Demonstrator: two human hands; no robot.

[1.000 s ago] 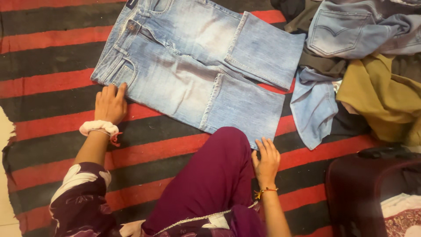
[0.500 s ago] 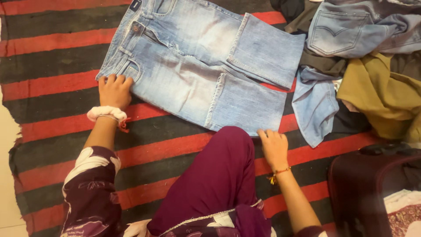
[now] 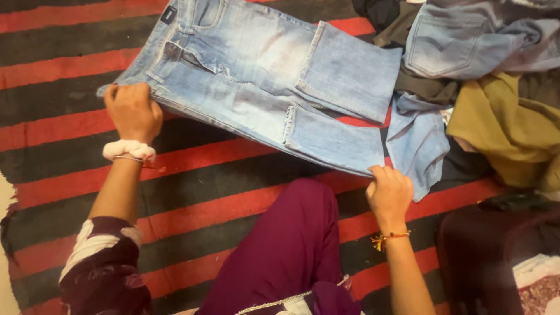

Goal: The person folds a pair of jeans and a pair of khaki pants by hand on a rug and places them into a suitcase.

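A pair of light blue jeans [image 3: 256, 76], its legs folded back at the knee, lies on a red and black striped rug [image 3: 204, 169]. My left hand [image 3: 133, 111] grips the waistband corner at the near left and holds it off the rug. My right hand [image 3: 388, 192] pinches the near right corner of the folded leg. The near edge of the jeans is raised between both hands. A white scrunchie sits on my left wrist and an orange thread on my right. My knee in maroon trousers [image 3: 291, 233] points toward the jeans.
A heap of clothes lies at the right: another pair of blue jeans [image 3: 466, 41], an olive-yellow garment [image 3: 507, 122] and a pale blue piece [image 3: 417, 140]. A dark maroon suitcase [image 3: 490, 251] stands open at the lower right.
Both hands went from resting flat by the jeans to gripping their near corners. The near edge has lifted off the rug and moved away from me.
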